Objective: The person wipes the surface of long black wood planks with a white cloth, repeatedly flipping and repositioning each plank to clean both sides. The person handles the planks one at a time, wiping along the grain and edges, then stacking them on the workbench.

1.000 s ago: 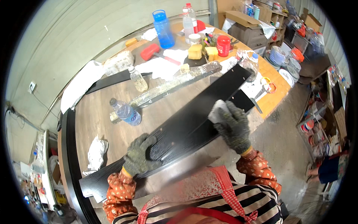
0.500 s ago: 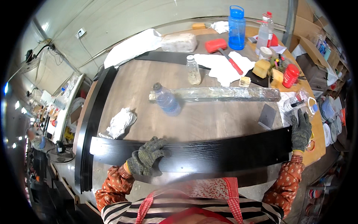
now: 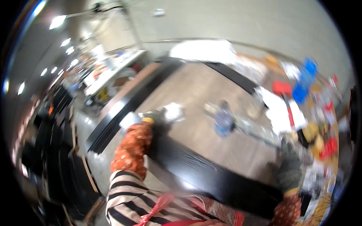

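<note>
A long black board (image 3: 211, 175) with wood grain lies along the near edge of the table, close to my body. My left hand (image 3: 155, 116), in a dark knitted glove, reaches over the board's left end to a crumpled white cloth (image 3: 174, 112). It appears to touch the cloth, but motion blur smears its fingers. Beside the board's right end is my right hand (image 3: 289, 164), gloved alike, near the right end of a worn pale bar (image 3: 256, 130). Its fingers are blurred too. A clear bluish bottle (image 3: 224, 122) stands by the bar's left part.
Stacked black boards (image 3: 128, 109) line the table's left side. Farther back are a white sheet (image 3: 203, 51), a red mallet (image 3: 282, 88), a blue jug (image 3: 304, 81) and a small clear bottle (image 3: 255, 107). Yellow sponges (image 3: 311, 132) and a red can (image 3: 329, 147) sit at the right.
The view has swung left and tilted. My left hand has left the board's face and moved forward to the white cloth. My right hand has come off the board's right end.
</note>
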A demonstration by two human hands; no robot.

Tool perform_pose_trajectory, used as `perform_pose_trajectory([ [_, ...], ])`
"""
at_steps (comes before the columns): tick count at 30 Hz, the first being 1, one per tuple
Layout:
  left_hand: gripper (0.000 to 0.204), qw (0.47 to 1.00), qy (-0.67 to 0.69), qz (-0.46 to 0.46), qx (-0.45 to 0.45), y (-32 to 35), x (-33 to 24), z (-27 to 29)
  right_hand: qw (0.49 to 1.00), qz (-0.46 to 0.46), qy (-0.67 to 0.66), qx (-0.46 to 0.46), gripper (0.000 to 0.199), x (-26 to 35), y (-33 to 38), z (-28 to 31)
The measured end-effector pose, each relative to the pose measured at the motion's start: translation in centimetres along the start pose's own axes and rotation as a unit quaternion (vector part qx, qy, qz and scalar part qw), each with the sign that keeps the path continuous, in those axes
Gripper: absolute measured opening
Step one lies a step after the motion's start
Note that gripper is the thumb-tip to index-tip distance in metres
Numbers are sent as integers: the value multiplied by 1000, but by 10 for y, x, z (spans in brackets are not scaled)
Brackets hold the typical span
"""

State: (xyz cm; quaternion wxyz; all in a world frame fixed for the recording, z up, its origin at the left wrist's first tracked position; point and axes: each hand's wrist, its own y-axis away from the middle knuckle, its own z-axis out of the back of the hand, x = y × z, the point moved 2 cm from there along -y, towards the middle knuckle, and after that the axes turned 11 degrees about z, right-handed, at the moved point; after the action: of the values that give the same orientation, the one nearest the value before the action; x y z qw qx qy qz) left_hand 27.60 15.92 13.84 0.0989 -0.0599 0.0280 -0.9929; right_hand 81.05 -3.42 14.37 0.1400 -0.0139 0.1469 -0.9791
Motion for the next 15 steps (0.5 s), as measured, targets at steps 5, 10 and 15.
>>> perform_pose_trajectory([
  [5,37,967,239,-84,-2,-33,-7,-34,931,103,-342,-74,118,69,-98,-21],
  [10,68,970,139,-198,34,13,-57,14,914,91,-362,-156,121,100,-178,-108],
  [15,76,955,29,-294,31,34,-60,-21,887,-2,-449,-106,110,141,-214,-141],
])
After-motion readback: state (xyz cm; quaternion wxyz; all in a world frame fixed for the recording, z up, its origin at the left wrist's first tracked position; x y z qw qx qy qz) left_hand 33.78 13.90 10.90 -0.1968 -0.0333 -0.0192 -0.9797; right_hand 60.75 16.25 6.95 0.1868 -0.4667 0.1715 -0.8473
